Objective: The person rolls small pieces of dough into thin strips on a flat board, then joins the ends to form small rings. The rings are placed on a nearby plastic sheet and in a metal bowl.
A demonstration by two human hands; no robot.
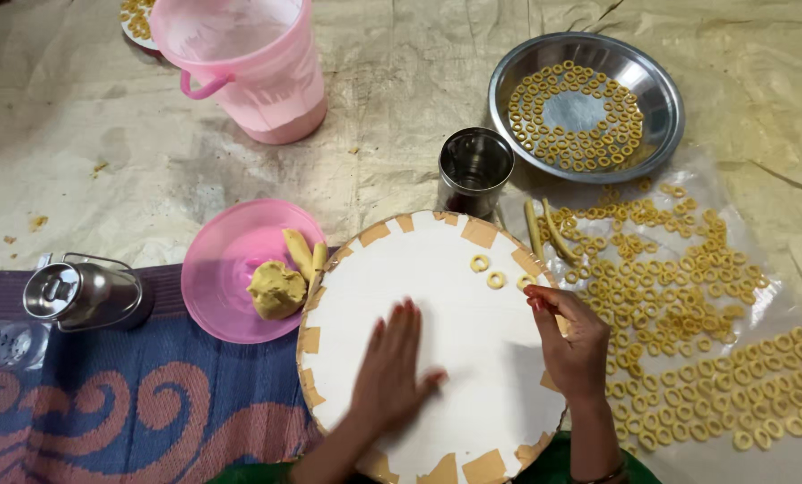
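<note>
Rolling flat-palmed, our left hand [390, 366] hides any dough; our right hand [573, 341] pinches something unclear at the board [437, 269] edge. Careless sweeps could squash the rings [488, 272] nearby.

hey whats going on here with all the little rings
A person sits at a round white board, shaping dough into small rings. The left hand lies flat on the board, and the right hand pinches at its edge near two finished rings. A lump of dough waits on a pink plate. Many rings lie on a clear sheet and in a steel bowl.
</note>
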